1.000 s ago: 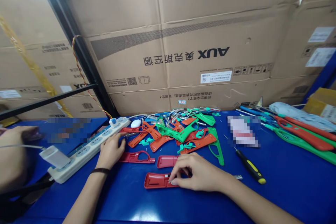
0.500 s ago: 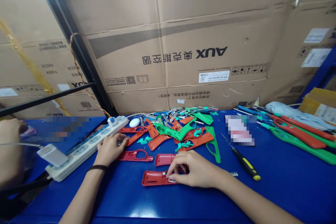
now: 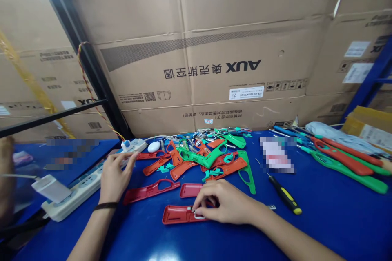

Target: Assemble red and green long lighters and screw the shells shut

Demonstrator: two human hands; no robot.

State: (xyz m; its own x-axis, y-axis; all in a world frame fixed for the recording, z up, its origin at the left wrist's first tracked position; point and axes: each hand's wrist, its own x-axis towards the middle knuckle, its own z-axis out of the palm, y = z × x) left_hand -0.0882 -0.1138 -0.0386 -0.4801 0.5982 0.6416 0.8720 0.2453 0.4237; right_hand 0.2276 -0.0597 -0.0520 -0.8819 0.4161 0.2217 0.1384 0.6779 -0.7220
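Note:
My right hand [image 3: 225, 202] pinches a thin white wire-like part [image 3: 199, 216] against a red plastic lighter half-shell [image 3: 176, 214] lying near the table's front. The hand covers this shell's right end. Just behind it is another red half-shell [image 3: 188, 189], partly behind my fingers. My left hand [image 3: 114, 177] hovers over the white power strip [image 3: 88, 181], thumb and fingers apart, with nothing visible in it. To its right lies a dark red half-shell with a trigger loop [image 3: 143, 192]. Beyond my hands is a pile of orange and green lighter shells [image 3: 199, 157] with small teal triggers [image 3: 165, 168].
A black and yellow screwdriver [image 3: 284, 195] lies at the right, near assembled red and green lighters [image 3: 343, 159]. A white charger [image 3: 52, 189] is plugged into the strip. Cardboard [image 3: 214, 49] walls the back. Another person's arm [image 3: 6, 179] shows at far left.
My left hand has lifted away from the red shells and moved left over the power strip. The dark red looped shell now lies more tilted. My right hand keeps its pinch.

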